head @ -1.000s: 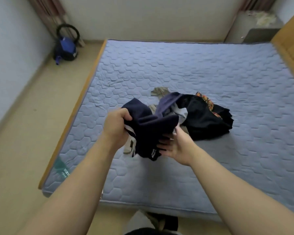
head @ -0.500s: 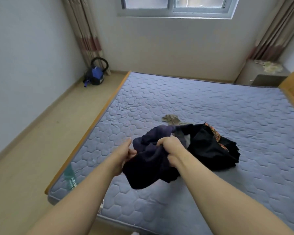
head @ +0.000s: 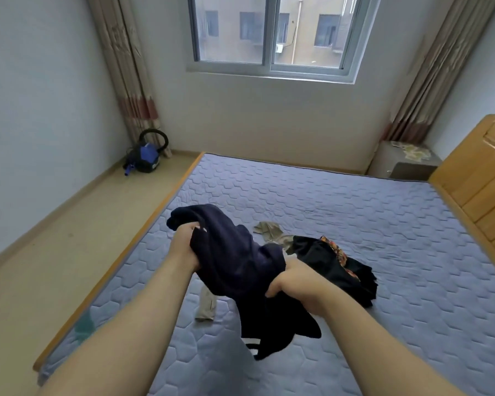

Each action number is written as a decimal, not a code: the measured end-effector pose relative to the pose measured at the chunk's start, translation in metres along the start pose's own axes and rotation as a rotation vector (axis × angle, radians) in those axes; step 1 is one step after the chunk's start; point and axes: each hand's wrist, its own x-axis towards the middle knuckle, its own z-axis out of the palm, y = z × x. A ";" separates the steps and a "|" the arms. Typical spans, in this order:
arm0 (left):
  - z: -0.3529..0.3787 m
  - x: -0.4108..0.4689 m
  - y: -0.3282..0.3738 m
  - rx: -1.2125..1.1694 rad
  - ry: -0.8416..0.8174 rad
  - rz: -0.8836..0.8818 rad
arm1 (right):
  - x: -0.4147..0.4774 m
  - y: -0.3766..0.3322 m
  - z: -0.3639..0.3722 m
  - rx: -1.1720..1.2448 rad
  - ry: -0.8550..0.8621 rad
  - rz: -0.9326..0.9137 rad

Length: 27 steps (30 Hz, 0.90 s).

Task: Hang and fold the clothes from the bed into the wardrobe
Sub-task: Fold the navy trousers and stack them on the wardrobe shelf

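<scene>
Above the bed (head: 355, 224), both arms outstretched — left hand (head: 185, 245) and right hand (head: 296, 284) each clamp the navy garment (head: 235, 258).

Daylit window (head: 272, 32), beige curtains (head: 126, 70), wooden headboard (head: 480, 178); seemingly a vacuum (head: 145, 158) on the floor (head: 55, 252).

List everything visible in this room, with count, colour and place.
mattress: 1, blue-grey, centre
navy garment: 1, dark blue, held above mattress
black garment: 1 heap, black with orange pattern, on mattress
khaki garment: count unclear, beige, on mattress
headboard: 1, wooden, right
nightstand: 1, grey, far right corner
vacuum cleaner: 1, blue-black, floor, far left corner
window: 1, white-framed, far wall
curtains: 2, beige, beside window
left hand: 1, grips navy garment's upper end
right hand: 1, grips it lower
</scene>
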 end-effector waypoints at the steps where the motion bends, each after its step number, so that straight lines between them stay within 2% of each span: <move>1: 0.002 -0.008 0.004 -0.020 -0.032 -0.005 | -0.001 0.008 -0.003 -0.025 -0.024 0.067; 4: 0.011 -0.020 0.018 -0.089 -0.193 0.091 | 0.000 0.026 -0.004 -0.082 -0.037 0.183; 6: 0.020 -0.037 0.024 -0.088 -0.360 0.094 | 0.002 0.022 -0.001 -0.001 0.015 0.160; 9: 0.032 -0.070 0.032 0.085 -0.458 0.145 | 0.010 0.007 0.005 0.182 0.116 0.027; 11: 0.032 -0.080 0.032 0.250 -0.498 0.202 | 0.015 -0.004 0.009 0.176 0.158 -0.105; 14: 0.026 -0.091 0.032 0.373 -0.560 0.149 | 0.017 -0.016 0.016 0.091 0.180 -0.325; 16: 0.019 -0.091 0.031 0.372 -0.535 0.084 | 0.020 -0.020 0.020 0.055 0.132 -0.386; 18: 0.012 -0.092 0.033 0.339 -0.492 0.023 | 0.022 -0.022 0.025 0.030 0.005 -0.392; 21: 0.006 -0.095 0.039 0.418 -0.491 0.036 | 0.020 -0.025 0.032 0.072 -0.145 -0.388; 24: 0.005 -0.097 0.043 0.603 -0.417 0.106 | 0.011 -0.034 0.039 -0.005 -0.168 -0.408; 27: 0.005 -0.096 0.060 0.667 -0.370 0.186 | 0.010 -0.038 0.040 -0.157 -0.087 -0.389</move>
